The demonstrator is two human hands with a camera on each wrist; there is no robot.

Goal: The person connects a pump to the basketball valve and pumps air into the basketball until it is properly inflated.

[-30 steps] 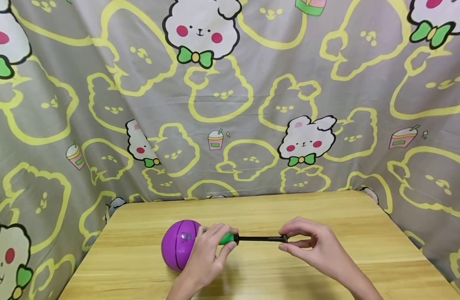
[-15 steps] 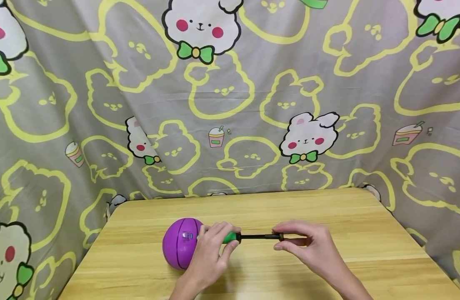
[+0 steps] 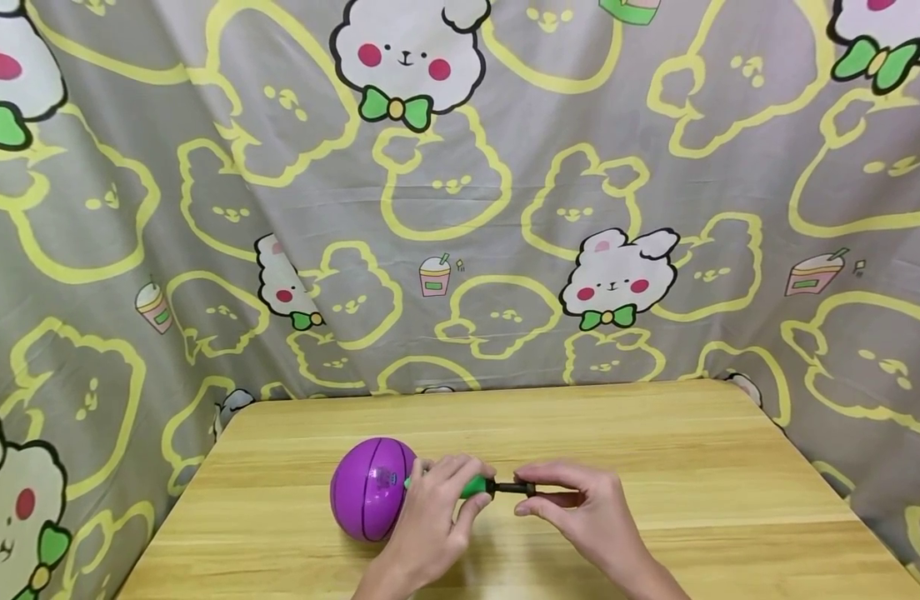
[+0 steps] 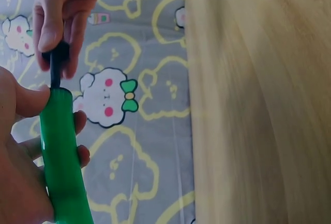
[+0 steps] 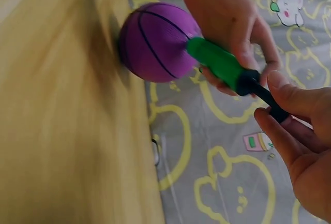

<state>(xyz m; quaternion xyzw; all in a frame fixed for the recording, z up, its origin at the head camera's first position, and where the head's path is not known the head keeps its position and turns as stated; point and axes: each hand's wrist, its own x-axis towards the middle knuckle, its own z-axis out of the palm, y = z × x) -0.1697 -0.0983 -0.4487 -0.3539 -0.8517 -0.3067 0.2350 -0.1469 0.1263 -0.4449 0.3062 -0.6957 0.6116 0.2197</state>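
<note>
A purple basketball (image 3: 366,492) with dark seam lines sits on the table, left of both hands. My left hand (image 3: 433,517) grips the green barrel of a hand pump (image 4: 62,151), fingers over the top and thumb along the near side. In the right wrist view the barrel's tip meets the ball (image 5: 155,43). At the pump's other end my right hand (image 3: 580,504) pinches the black handle (image 3: 530,489) between thumb and fingers. A short length of black plunger rod (image 3: 508,487) shows between barrel and handle. The pump lies nearly level, pointing left into the ball.
A light wooden table (image 3: 692,433) stretches under the hands. Behind it and on both sides hangs a grey curtain (image 3: 490,208) printed with yellow outlines and white cartoon animals.
My right hand has moved left, pushing the plunger farther into the barrel, so less rod shows. Ball, pump barrel and left hand have shifted slightly right in the head view.
</note>
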